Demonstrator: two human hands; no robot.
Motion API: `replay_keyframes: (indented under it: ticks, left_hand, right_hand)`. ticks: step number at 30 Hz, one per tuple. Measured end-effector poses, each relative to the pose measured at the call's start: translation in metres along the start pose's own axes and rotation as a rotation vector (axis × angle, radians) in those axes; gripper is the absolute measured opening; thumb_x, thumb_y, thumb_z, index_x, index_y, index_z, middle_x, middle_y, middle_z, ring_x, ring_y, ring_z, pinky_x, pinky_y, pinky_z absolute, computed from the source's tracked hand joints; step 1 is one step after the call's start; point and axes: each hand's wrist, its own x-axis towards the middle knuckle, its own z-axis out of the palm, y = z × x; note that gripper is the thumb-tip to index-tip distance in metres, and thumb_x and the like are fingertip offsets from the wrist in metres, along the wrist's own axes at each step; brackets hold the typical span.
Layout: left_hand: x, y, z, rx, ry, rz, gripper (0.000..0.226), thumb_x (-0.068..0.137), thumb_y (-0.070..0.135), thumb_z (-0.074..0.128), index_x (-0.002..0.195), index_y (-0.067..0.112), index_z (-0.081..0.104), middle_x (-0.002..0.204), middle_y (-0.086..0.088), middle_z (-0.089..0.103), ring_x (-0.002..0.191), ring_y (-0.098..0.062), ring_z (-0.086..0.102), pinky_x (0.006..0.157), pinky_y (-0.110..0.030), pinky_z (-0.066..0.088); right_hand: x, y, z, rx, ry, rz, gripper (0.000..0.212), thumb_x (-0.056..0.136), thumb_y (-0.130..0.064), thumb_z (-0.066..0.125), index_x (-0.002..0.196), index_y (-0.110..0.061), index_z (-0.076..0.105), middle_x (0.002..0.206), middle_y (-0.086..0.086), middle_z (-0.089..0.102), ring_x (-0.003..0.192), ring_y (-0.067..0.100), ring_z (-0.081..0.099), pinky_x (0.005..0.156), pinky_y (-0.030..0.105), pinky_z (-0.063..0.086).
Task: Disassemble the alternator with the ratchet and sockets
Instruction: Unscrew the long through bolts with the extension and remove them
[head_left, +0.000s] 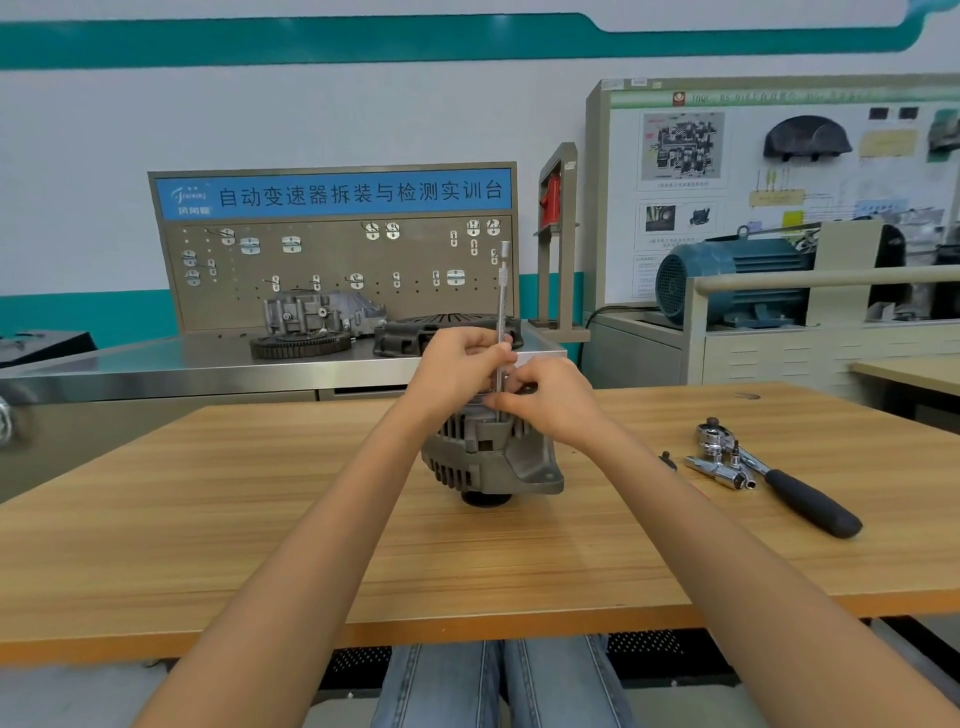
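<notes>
The left hand (457, 364) pinches an upright extension bar (502, 312) on the alternator (488, 457); the right hand (550, 400), fingers curled, steadies its base. Tilting could slip it off the bolt.

Arms: yours are bare to the bottom corners of the frame, no sleeves, no watch or bands.
Hands: your left hand (457, 364) and right hand (550, 397) are ungloved, no rings.
Legs: blue jeans (498, 680), bottom centre.

Both arms extended, left hand (457, 364) and right hand (550, 400) fingers curled together.
</notes>
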Motion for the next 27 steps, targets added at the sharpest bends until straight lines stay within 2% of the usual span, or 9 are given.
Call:
replay_keyframes:
  ticks: [2, 6, 8, 11, 13, 17, 21, 24, 27]
  left_hand:
    - [0.000, -0.001, -0.001, -0.021, -0.002, -0.013, 0.009, 0.092, 0.012, 0.061, 0.094, 0.018, 0.067, 0.105, -0.005, 0.070, 0.099, -0.020, 0.067, 0.091, -0.043, 0.055]
    - [0.002, -0.003, 0.000, -0.030, 0.092, -0.032, 0.020, 0.085, 0.013, 0.071, 0.102, 0.004, 0.067, 0.093, -0.012, 0.071, 0.090, -0.025, 0.070, 0.082, -0.042, 0.058]
    - [0.003, -0.003, 0.001, -0.002, 0.141, -0.025, 0.017, 0.081, 0.016, 0.076, 0.091, 0.008, 0.064, 0.081, -0.006, 0.067, 0.086, -0.022, 0.068, 0.078, -0.039, 0.059]
    - [0.002, -0.005, 0.005, 0.062, 0.209, 0.001, 0.024, 0.079, 0.020, 0.078, 0.075, 0.017, 0.054, 0.069, 0.002, 0.056, 0.077, -0.017, 0.062, 0.077, -0.040, 0.058]
    - [0.003, -0.007, 0.007, 0.049, 0.214, 0.009, 0.022, 0.081, 0.021, 0.076, 0.077, 0.017, 0.055, 0.072, 0.001, 0.058, 0.078, -0.018, 0.061, 0.080, -0.041, 0.057]
    - [0.001, -0.010, 0.005, -0.027, 0.120, 0.029, 0.010, 0.092, 0.022, 0.063, 0.097, 0.015, 0.066, 0.092, -0.003, 0.070, 0.089, -0.017, 0.068, 0.085, -0.035, 0.057]
    - [0.001, -0.010, 0.001, -0.130, 0.065, -0.026, 0.019, 0.095, 0.015, 0.058, 0.110, 0.007, 0.066, 0.093, -0.002, 0.071, 0.082, -0.010, 0.068, 0.074, -0.023, 0.058]
    - [0.001, -0.008, 0.004, -0.069, 0.141, -0.035, 0.022, 0.089, 0.015, 0.066, 0.107, 0.001, 0.067, 0.092, -0.009, 0.071, 0.082, -0.016, 0.068, 0.076, -0.031, 0.059]
    - [0.002, -0.005, 0.005, 0.003, 0.177, -0.017, 0.022, 0.085, 0.018, 0.072, 0.101, 0.004, 0.067, 0.091, -0.011, 0.071, 0.080, -0.015, 0.066, 0.071, -0.030, 0.059]
  right_hand:
    - [0.000, 0.000, 0.000, 0.001, -0.006, -0.006, 0.022, 0.084, -0.035, 0.067, 0.069, -0.019, 0.067, 0.076, 0.001, 0.068, 0.072, 0.012, 0.060, 0.069, 0.030, 0.049]
    - [0.000, 0.000, 0.000, -0.014, -0.007, -0.019, 0.018, 0.085, -0.032, 0.066, 0.072, -0.020, 0.069, 0.071, -0.003, 0.067, 0.070, 0.009, 0.059, 0.070, 0.029, 0.050]
    - [0.001, 0.001, 0.002, -0.039, -0.001, -0.033, 0.018, 0.084, -0.033, 0.067, 0.071, -0.021, 0.068, 0.069, -0.006, 0.065, 0.069, 0.007, 0.058, 0.067, 0.027, 0.047]
    - [0.001, 0.001, 0.005, -0.112, 0.040, -0.047, 0.023, 0.080, -0.041, 0.070, 0.064, -0.027, 0.059, 0.061, -0.013, 0.056, 0.063, 0.002, 0.051, 0.056, 0.019, 0.036]
    - [0.002, 0.002, 0.007, -0.141, 0.066, -0.060, 0.024, 0.079, -0.042, 0.071, 0.064, -0.029, 0.058, 0.060, -0.015, 0.053, 0.062, 0.001, 0.049, 0.055, 0.017, 0.034]
    - [0.002, 0.004, 0.009, -0.167, 0.089, -0.083, 0.020, 0.079, -0.043, 0.070, 0.068, -0.026, 0.064, 0.059, -0.014, 0.053, 0.061, 0.000, 0.050, 0.055, 0.017, 0.037]
    - [0.003, 0.004, 0.009, -0.189, 0.094, -0.087, 0.021, 0.079, -0.043, 0.070, 0.068, -0.026, 0.064, 0.061, -0.014, 0.054, 0.061, 0.000, 0.049, 0.054, 0.015, 0.032]
    - [0.002, 0.006, 0.009, -0.179, 0.075, -0.083, 0.022, 0.080, -0.042, 0.069, 0.069, -0.024, 0.065, 0.064, -0.010, 0.059, 0.063, 0.002, 0.052, 0.056, 0.019, 0.037]
    - [0.001, 0.004, 0.008, -0.165, 0.075, -0.082, 0.024, 0.082, -0.042, 0.068, 0.063, -0.028, 0.058, 0.059, -0.012, 0.055, 0.058, 0.001, 0.051, 0.052, 0.016, 0.032]
